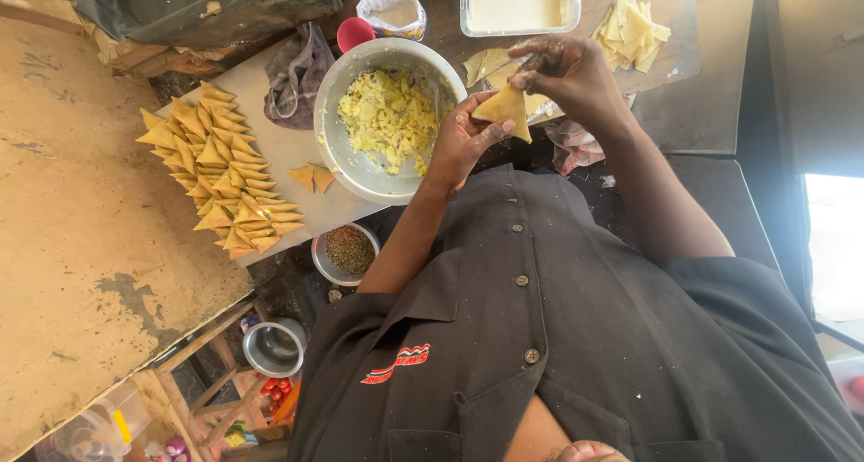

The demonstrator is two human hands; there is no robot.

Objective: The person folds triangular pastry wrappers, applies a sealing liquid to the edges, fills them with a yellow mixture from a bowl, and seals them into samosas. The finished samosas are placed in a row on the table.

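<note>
While both hands are working at chest height above the table edge, the left hand (461, 143) is cupping a folded triangular pastry (504, 109) from below, its fingers curled closed around the lower corner. The right hand (567, 71) is coming down from above, its fingertips pinching narrowly on the pastry's upper edge. The pastry is hanging in the air between the two hands, just beside the steel bowl (360, 179) of crumbly yellow filling (389, 120) and touching nothing else.

A pile of finished triangles (216, 170) is lying on the white board (288, 147) to the left, with two loose ones (311, 177) lying near the bowl. A small bowl of dark spice (348, 249) is sitting below the board. Cut pastry sheets (633, 32) are waiting beyond the right hand, next to a clear tub of pale paste (517, 1).

As a judgement, the seam is the weak point: if the pinch is landing on a dry or overfilled edge, the flap may be springing open and dropping filling onto the dark shirt (576, 336) below. Pressing too hard could be tearing the thin sheet at a corner. Whether the top edge is already sealed is hidden by the right-hand fingers.
</note>
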